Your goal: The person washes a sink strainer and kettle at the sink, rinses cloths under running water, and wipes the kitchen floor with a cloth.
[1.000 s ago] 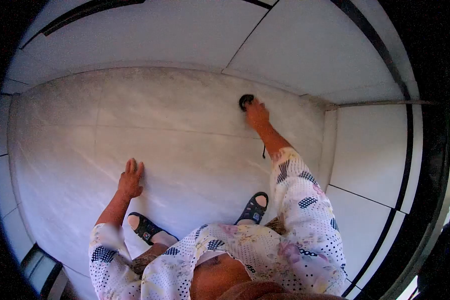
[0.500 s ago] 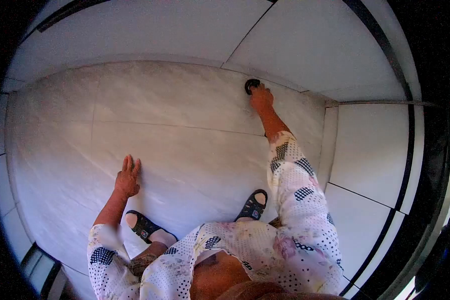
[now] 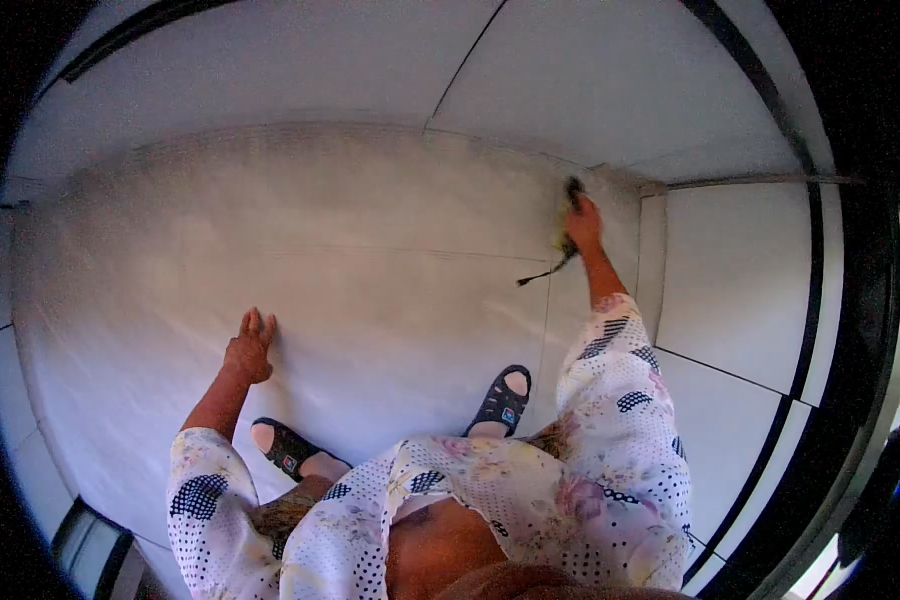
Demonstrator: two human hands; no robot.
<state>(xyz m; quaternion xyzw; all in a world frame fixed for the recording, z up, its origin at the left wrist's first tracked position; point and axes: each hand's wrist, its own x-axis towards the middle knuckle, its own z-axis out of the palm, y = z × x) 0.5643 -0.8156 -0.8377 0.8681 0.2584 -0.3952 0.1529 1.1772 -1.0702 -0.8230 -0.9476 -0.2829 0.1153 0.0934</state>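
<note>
My right hand (image 3: pixel 584 222) is closed around a dark hand tool (image 3: pixel 574 190), close over the tiled floor (image 3: pixel 370 200) near the far right corner. The tool is smeared by motion, and I cannot tell its kind. Yellow-green shows beside my fingers. A thin black cord-like tail (image 3: pixel 537 276) trails from it to the left. Over the floor on the near left, my left hand (image 3: pixel 250 348) has its fingers stretched out and somewhat apart, with nothing in them.
My feet, in black sandals (image 3: pixel 502 398), rest on the floor between my arms. White tiled walls (image 3: pixel 610 80) rise at the far side and on the right (image 3: pixel 735 270), meeting in a corner just past my right hand. A dark-framed object (image 3: pixel 88 540) stands at lower left.
My right hand has moved right with the tool, from the far wall's foot toward the corner, and the cord-like tail now shows. My left hand has barely moved.
</note>
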